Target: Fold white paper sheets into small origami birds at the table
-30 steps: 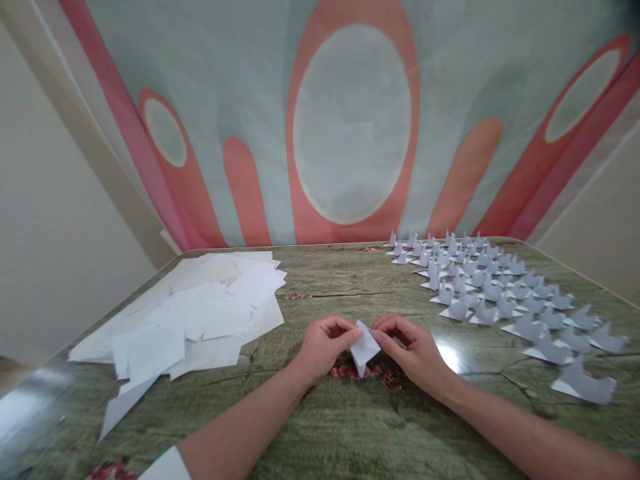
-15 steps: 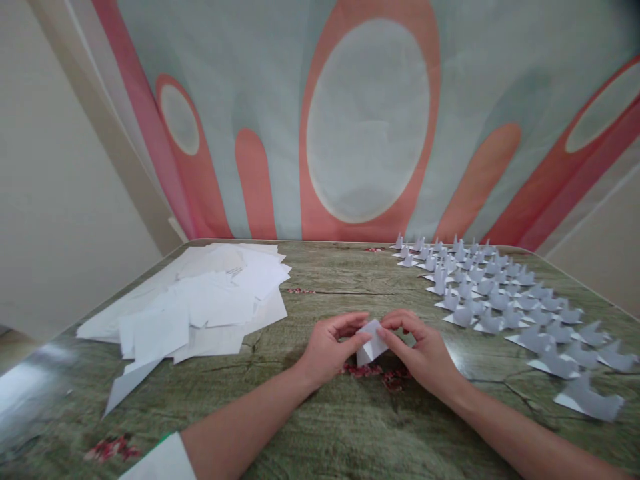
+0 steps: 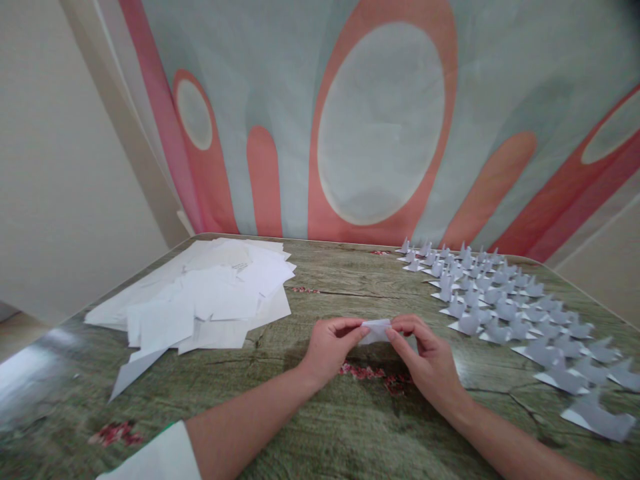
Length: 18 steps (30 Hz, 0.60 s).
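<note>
A small folded piece of white paper (image 3: pixel 375 331) is held between my two hands, just above the table near the middle. My left hand (image 3: pixel 330 350) pinches its left end between thumb and fingers. At the right end, my right hand (image 3: pixel 425 353) grips it the same way, thumb in front and fingers behind. The paper shows a straight folded edge along its top. To the right stand several rows of folded white paper birds (image 3: pixel 505 307), the closest one (image 3: pixel 597 415) near the right edge of the view.
A loose, overlapping pile of white paper sheets (image 3: pixel 220 297) covers the left part of the wood-patterned table (image 3: pixel 240 407). One pointed sheet (image 3: pixel 137 373) juts from the pile towards me. Behind the table hangs a printed backdrop (image 3: pixel 290 180), beside a pale wall (image 3: pixel 65 167) on the left.
The folded paper has turned from a tilted, diamond-like position to a flatter, level strip, and both hands now pinch its ends. The whole view has shifted and tilted slightly.
</note>
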Tool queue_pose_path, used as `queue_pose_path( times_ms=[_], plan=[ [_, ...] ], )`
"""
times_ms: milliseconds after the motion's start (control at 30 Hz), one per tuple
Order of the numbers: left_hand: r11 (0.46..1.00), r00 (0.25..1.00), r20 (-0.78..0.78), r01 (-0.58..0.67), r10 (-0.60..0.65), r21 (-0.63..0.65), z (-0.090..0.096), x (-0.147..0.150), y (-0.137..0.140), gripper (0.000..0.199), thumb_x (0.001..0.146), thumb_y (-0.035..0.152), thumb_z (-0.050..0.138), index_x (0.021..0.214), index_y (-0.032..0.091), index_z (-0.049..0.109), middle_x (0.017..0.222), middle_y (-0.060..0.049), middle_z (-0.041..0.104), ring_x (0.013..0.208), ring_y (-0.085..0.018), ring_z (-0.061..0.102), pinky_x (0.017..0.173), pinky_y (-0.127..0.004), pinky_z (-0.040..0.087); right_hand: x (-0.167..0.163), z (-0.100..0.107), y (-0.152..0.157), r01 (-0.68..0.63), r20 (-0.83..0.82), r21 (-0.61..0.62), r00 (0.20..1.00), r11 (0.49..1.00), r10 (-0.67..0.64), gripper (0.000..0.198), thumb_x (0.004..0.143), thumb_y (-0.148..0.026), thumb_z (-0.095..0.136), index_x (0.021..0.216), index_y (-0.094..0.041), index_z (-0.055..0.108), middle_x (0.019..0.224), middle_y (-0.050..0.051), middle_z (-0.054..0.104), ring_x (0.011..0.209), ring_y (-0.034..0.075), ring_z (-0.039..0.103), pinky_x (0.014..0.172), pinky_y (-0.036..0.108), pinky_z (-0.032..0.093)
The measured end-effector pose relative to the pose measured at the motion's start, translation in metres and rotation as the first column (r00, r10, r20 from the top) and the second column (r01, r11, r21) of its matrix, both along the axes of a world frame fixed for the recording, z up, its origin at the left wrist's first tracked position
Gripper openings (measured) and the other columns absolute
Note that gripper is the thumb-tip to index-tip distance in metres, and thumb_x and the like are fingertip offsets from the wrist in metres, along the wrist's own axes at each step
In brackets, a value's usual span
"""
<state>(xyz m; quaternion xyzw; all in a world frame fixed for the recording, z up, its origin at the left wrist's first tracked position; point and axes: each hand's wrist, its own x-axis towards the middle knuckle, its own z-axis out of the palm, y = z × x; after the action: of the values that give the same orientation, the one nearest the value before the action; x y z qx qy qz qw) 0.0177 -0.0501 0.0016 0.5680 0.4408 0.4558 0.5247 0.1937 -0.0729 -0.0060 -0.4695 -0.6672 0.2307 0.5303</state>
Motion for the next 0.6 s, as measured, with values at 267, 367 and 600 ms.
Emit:
queue_pose_path(
  times_ms=[267,367,600],
  plan=[
    [0.993,0.996,-0.083,0.032,-0.023,0.111,0.0029,-0.0022,-0.0028,0.022,0.076,0.032,0.062,0.090,0.018,0.072,0.088,-0.004,0.071,0.081,-0.021,0.065,0.075,-0.028,0.049,-0.0002,0.0029,-0.0025,0.011,0.136,0.127,0.990,0.992,-0.029,0.010,0.080,-0.025,0.058,0.086,-0.025,0.065,0.093,0.006,0.057,0.091,0.022,0.052,0.079,0.039,0.042],
    [0.982,0.993,-0.118,0.053,-0.032,0.182,0.0053,-0.0020,-0.0052,0.020,0.077,0.030,0.061,0.090,0.019,0.072,0.089,-0.004,0.071,0.082,-0.020,0.065,0.076,-0.027,0.049,-0.0009,0.0046,-0.0045,-0.010,0.182,0.148,0.983,0.989,-0.017,0.014,0.080,-0.022,0.058,0.090,-0.027,0.066,0.096,0.006,0.056,0.092,0.022,0.051,0.078,0.038,0.042],
    [0.950,0.979,-0.177,0.149,-0.102,0.275,0.0073,-0.0012,-0.0083,0.020,0.082,0.028,0.056,0.093,0.020,0.071,0.092,-0.005,0.070,0.086,-0.018,0.064,0.080,-0.026,0.048,-0.0023,0.0024,-0.0058,-0.031,0.218,0.172,0.976,0.985,-0.008,0.018,0.079,-0.022,0.058,0.093,-0.030,0.067,0.099,0.006,0.055,0.093,0.022,0.050,0.075,0.037,0.043]
  ],
)
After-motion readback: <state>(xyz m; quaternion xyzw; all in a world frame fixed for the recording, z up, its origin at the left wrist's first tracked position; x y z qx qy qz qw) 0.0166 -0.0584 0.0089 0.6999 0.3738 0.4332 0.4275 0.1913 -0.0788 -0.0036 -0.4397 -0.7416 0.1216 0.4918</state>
